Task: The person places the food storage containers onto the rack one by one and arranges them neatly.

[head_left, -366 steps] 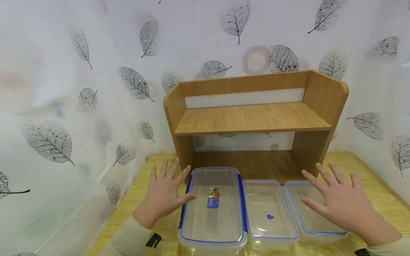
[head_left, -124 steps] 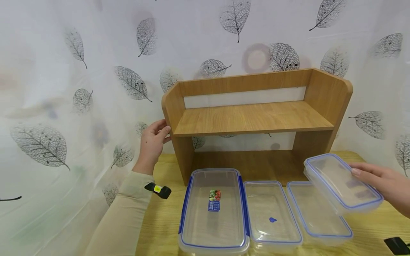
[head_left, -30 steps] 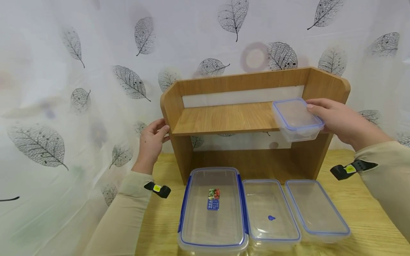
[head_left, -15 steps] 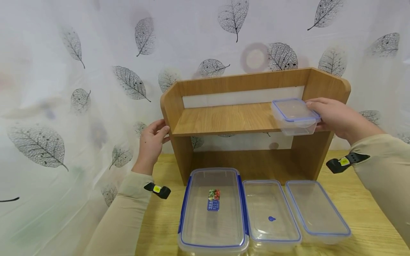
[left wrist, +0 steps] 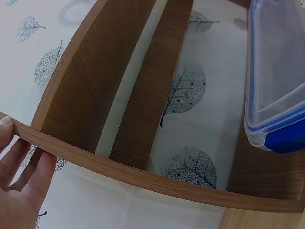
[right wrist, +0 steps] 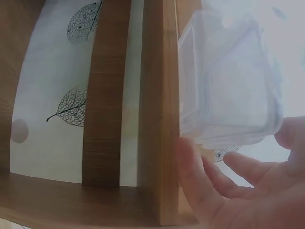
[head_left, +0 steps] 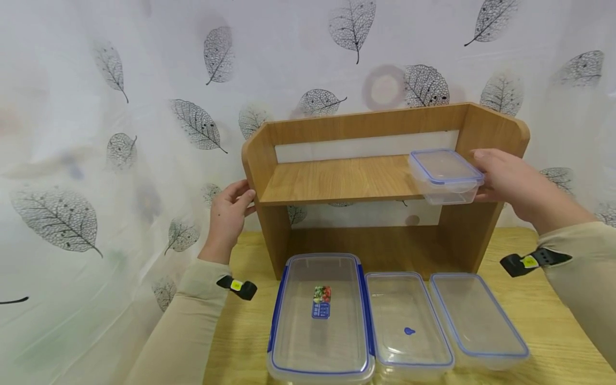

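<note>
A small clear lidded food container (head_left: 445,174) with a blue rim sits at the right end of the upper shelf of a wooden desk shelf (head_left: 337,179), its front part jutting past the shelf edge. My right hand (head_left: 512,182) is right beside the container, fingers loosened and thumb off the lid. In the right wrist view the fingers (right wrist: 193,167) lie right at the container's lower edge. My left hand (head_left: 228,216) rests against the outside of the shelf's left side panel; in the left wrist view its thumb (left wrist: 5,121) is at the front edge and its fingertips are hidden behind the panel.
On the table (head_left: 236,321) stand a large clear container (head_left: 320,342) with blue side clips, a medium container (head_left: 409,305) and another medium container (head_left: 481,315), in a row before the shelf. A leaf-patterned curtain (head_left: 159,64) hangs behind.
My right hand brought the small container from above the table to the upper shelf, then drew slightly right, its thumb leaving the lid. The left hand came to the side panel earlier and stays there.
</note>
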Tool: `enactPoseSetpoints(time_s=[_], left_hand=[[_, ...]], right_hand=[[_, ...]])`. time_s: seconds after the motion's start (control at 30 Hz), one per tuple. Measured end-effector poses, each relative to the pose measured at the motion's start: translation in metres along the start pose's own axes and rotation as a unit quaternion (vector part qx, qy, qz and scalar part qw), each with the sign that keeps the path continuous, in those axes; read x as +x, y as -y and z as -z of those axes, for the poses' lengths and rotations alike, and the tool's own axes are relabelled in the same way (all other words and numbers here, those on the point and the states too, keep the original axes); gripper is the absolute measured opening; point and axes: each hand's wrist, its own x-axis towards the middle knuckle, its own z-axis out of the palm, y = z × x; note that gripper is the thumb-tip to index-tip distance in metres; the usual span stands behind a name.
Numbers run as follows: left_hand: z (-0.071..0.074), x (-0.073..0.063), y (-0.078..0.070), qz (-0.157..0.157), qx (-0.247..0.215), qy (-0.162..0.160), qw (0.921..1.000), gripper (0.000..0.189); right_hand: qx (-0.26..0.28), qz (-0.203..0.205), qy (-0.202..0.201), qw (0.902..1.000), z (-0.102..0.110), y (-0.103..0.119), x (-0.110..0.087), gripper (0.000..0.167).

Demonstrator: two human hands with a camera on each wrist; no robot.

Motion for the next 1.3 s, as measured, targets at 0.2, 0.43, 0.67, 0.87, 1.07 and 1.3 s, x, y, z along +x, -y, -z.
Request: enactPoseSetpoints(time_s=[0.2,0.43,0.67,0.87,1.07,1.3], left_hand=[[-0.001,0.0,0.0,0.0,0.001,-0.004,1.0,0.041],[0.0,-0.001,0.001,0.004,0.004,-0.005,1.0,0.041],[0.0,-0.002,0.001,0.006,-0.001,-0.004,1.0,0.041],[-0.001,0.0,0.002,0.003,0.0,-0.005,1.0,0.042],[-0.001,0.001,0.003,-0.001,0.001,-0.007,1.0,0.042],[-0.001,0.0,0.003,-0.002,0.004,-0.009,1.0,0.041]], right_hand=[[-0.025,0.041,-0.023,0.9986,-0.004,-0.001,-0.023,0.069],[-0.058,0.06,-0.046,0.9955,-0.011,-0.001,-0.042,0.064],[-0.122,0.121,-0.091,0.981,-0.021,-0.007,-0.057,0.06],[-0.206,0.197,-0.159,0.9452,-0.036,-0.017,-0.068,0.063],[-0.31,0.287,-0.219,0.8796,-0.049,-0.027,-0.07,0.067],[-0.367,0.359,-0.268,0.8156,-0.069,-0.04,-0.072,0.076]])
